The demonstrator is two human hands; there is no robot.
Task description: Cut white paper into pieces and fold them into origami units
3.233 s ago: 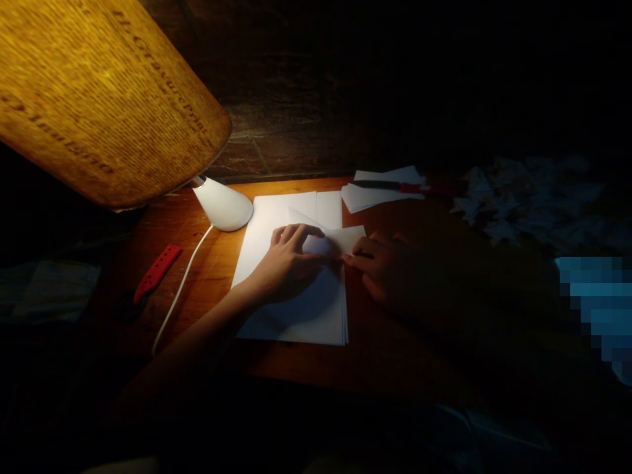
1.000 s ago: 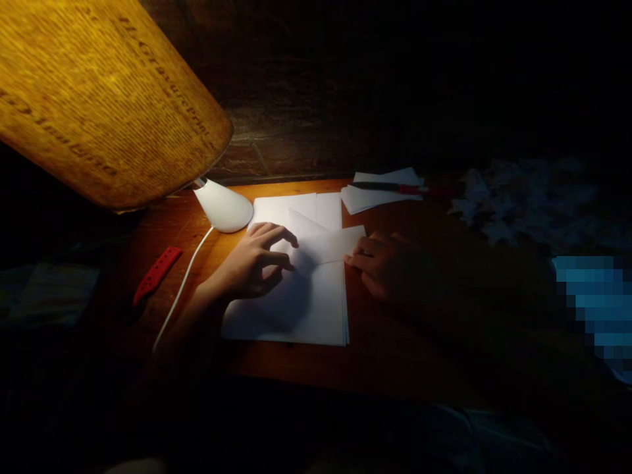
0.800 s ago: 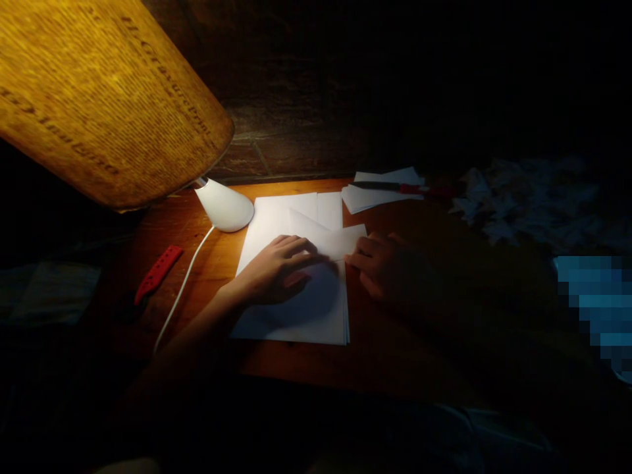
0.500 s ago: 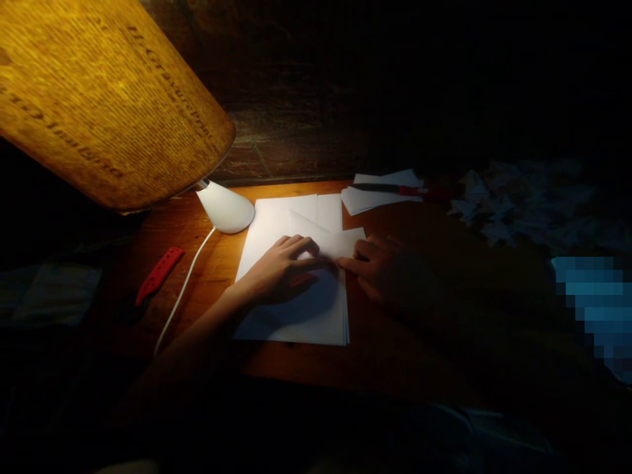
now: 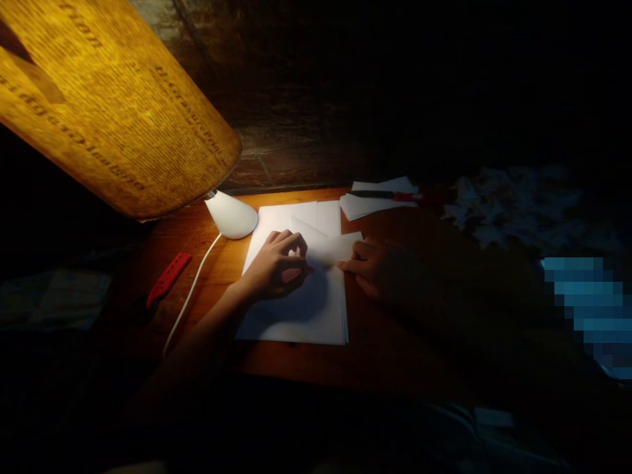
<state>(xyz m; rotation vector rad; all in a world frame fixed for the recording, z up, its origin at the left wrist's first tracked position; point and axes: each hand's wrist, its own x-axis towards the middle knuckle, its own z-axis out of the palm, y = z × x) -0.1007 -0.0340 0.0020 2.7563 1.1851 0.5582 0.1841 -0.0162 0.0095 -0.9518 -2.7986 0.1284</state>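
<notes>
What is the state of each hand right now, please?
Left hand: fingers curled over the white sheets; whether it grips anything cannot be told.
Right hand: closed on the right end of the folded paper.

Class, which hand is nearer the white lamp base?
Left: the left hand is below and right of the lamp base in the picture; the right hand is farther right, at the folded paper.

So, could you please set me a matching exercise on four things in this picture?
1. Right hand
2. Lampshade
3. White cord
4. Black-bladed tool with red handle

A. Runs down from the lamp base
B. Lies across small paper sheets
C. Touching the folded paper
D. Yellow, printed with lettering

Pairs: 1-C, 2-D, 3-A, 4-B.
</notes>
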